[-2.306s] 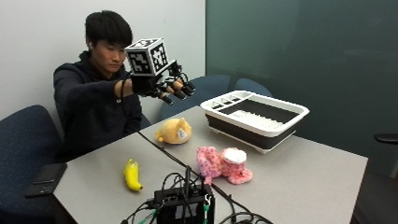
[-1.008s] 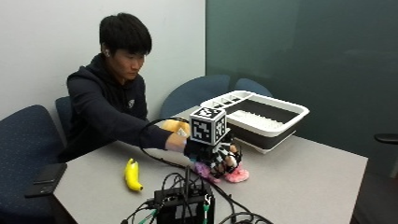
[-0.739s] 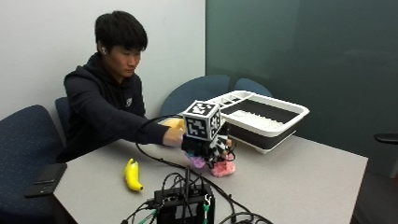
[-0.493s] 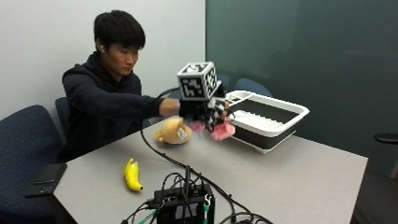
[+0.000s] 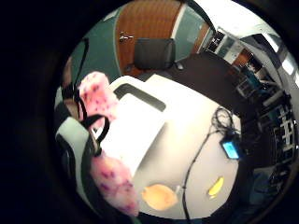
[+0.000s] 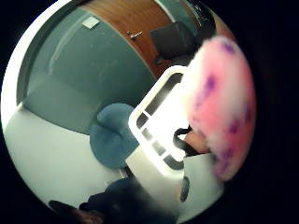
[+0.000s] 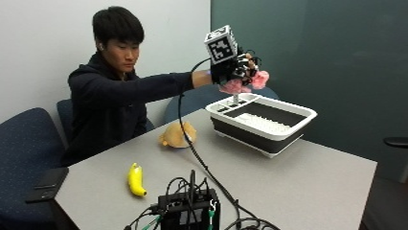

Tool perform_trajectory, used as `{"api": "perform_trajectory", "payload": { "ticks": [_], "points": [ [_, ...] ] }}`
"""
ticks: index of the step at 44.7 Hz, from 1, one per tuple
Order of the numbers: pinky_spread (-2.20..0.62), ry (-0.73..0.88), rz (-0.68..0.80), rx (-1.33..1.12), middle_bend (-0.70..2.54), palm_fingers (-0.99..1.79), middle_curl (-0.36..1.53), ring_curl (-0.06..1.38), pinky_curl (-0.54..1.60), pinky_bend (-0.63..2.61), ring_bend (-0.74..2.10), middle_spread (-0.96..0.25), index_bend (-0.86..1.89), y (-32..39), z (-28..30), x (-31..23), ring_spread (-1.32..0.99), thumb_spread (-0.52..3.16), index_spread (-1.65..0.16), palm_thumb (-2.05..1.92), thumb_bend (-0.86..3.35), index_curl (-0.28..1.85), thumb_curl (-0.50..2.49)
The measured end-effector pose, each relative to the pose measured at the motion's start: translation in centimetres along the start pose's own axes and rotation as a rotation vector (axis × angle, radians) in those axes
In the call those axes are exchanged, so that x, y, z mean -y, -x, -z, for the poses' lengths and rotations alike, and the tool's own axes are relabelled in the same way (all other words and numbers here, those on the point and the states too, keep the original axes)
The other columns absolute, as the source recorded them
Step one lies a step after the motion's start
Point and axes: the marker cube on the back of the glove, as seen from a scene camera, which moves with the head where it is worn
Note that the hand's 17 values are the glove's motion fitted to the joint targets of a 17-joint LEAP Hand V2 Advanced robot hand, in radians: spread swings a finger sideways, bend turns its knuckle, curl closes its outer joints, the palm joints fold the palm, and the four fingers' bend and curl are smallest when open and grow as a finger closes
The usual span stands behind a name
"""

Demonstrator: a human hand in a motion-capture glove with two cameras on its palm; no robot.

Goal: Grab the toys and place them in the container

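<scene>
My gloved right hand [image 7: 237, 71] grips a pink plush toy with purple spots [image 7: 245, 82] in the air, above the near left corner of the white and black container [image 7: 263, 121]. The same pink toy [image 5: 100, 135] [image 6: 219, 105] fills the side of both palm views, with the container's white rim [image 6: 154, 135] [image 5: 135, 123] below it. An orange plush toy [image 7: 178, 134] [image 5: 159, 196] lies on the grey table beside the container. A yellow banana toy [image 7: 135, 179] [image 5: 215, 186] lies nearer the table's front.
A black electronics box with cables [image 7: 188, 211] sits at the table's front edge. A dark phone [image 7: 46, 183] rests on a blue chair at the left. More blue chairs [image 7: 191, 103] stand behind the table.
The hand came down to the pink toy on the table, gripped it, and has lifted it up and across to above the container.
</scene>
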Motion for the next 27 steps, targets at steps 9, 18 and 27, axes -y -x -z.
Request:
{"api": "perform_trajectory", "payload": {
  "ticks": [9, 18, 27],
  "points": [
    [-0.23, 0.229, 0.010, 0.113, 0.49, -0.41, 0.60, 0.57, 0.57, 1.26, 1.09, -0.15, 0.22, -0.7, -2.2, -1.4, -0.22, 0.87, -0.32, 0.41, 0.00, 0.08, 0.70],
    [-0.05, 0.266, -0.028, 0.134, 0.20, -0.31, 0.45, 0.31, 0.41, 1.04, 0.52, -0.02, 0.18, -8.8, 4.6, -5.0, -0.08, 1.12, -0.26, 0.23, -0.03, 0.14, 0.56],
    [0.02, 0.522, 0.167, -0.034, 0.15, -0.21, 0.41, 0.27, 0.36, 0.91, 0.41, 0.03, 0.12, -10.6, 2.7, -18.0, -0.03, 1.26, -0.24, 0.21, -0.01, 0.17, 0.48]
  ]
}}
